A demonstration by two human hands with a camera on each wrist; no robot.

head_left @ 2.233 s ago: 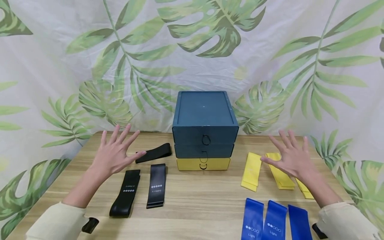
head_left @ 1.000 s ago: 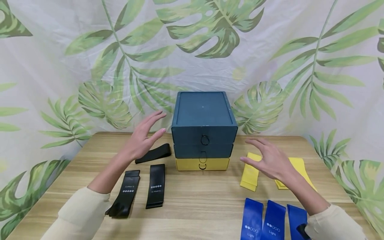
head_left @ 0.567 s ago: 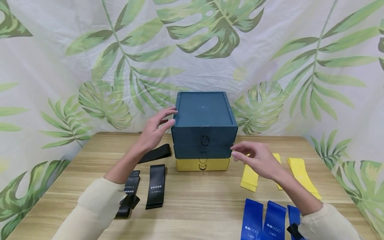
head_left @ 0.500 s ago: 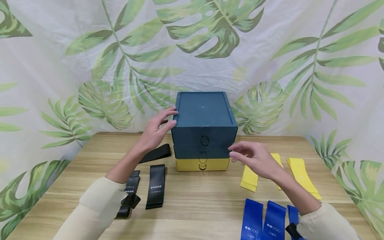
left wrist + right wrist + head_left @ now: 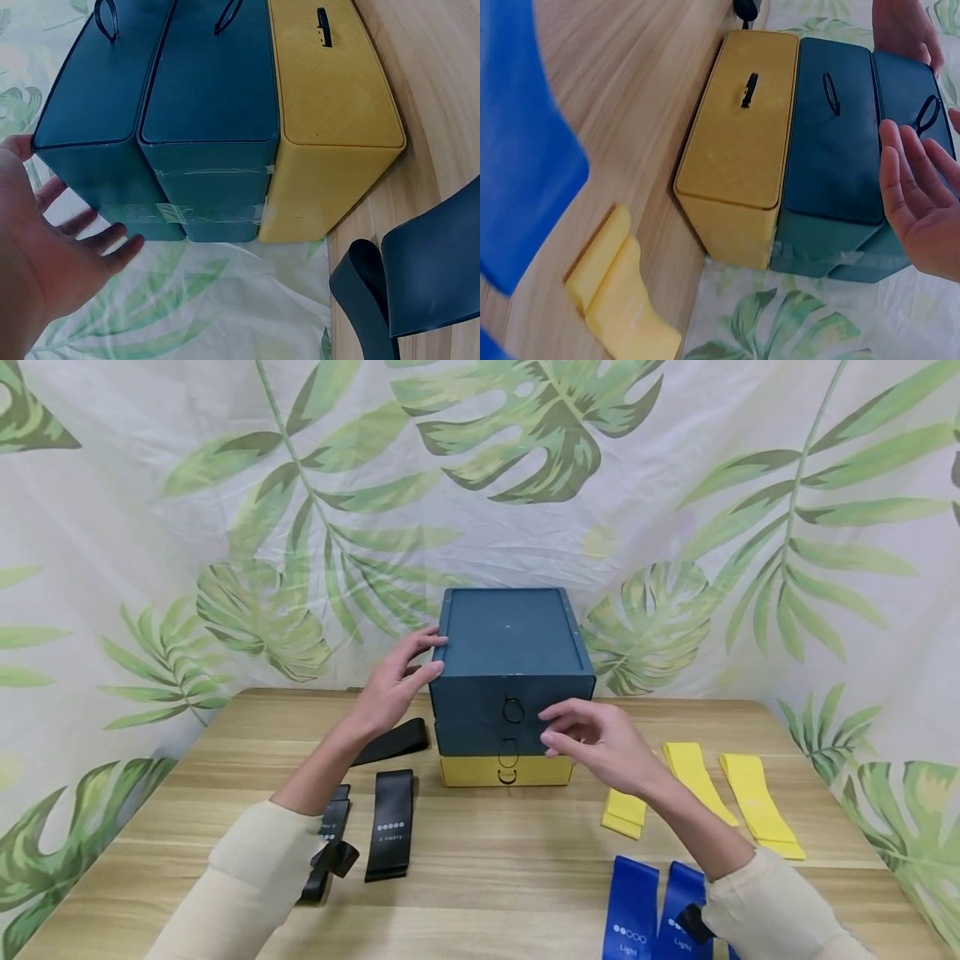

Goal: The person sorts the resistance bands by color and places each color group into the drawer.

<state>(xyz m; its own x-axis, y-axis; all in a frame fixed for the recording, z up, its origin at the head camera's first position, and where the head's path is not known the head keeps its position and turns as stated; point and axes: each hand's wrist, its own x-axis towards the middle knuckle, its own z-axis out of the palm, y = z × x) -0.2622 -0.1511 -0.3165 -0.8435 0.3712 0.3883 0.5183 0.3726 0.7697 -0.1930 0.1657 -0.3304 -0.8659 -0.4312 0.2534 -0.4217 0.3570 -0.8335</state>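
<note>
While the left hand (image 5: 390, 689) seems to touch the left side of the top blue drawer (image 5: 472, 697), the right hand (image 5: 600, 743) is up in front of that drawer, and the drawer's black loop (image 5: 507, 711) is just to the left of its fingertips. The right hand is the nearer one to the loop, and a small gap seems to lie between them. Its fingers are softly bent, its thumb is apart from them, and it pinches nothing. The left hand has its fingers spread and grips nothing. The drawers make one stack (image 5: 510, 635) in the middle of the worktop (image 5: 487, 868), near the back edge. The long way of each drawer front runs side to side, just like that edge. I count three drawers: two blue ones, with a yellow drawer (image 5: 465, 771) at the bottom. Each has one loop, so that makes three. On the left half are three black bands (image 5: 390, 825), one of them partly under the left sleeve (image 5: 247, 860). Toward the right edge are three yellow bands (image 5: 761, 802), one partly hidden by the right hand. At the front edge, right of the middle, two blue bands (image 5: 630, 906) show well, and a bit of blue by the right sleeve (image 5: 772, 902) looks like a third.
</note>
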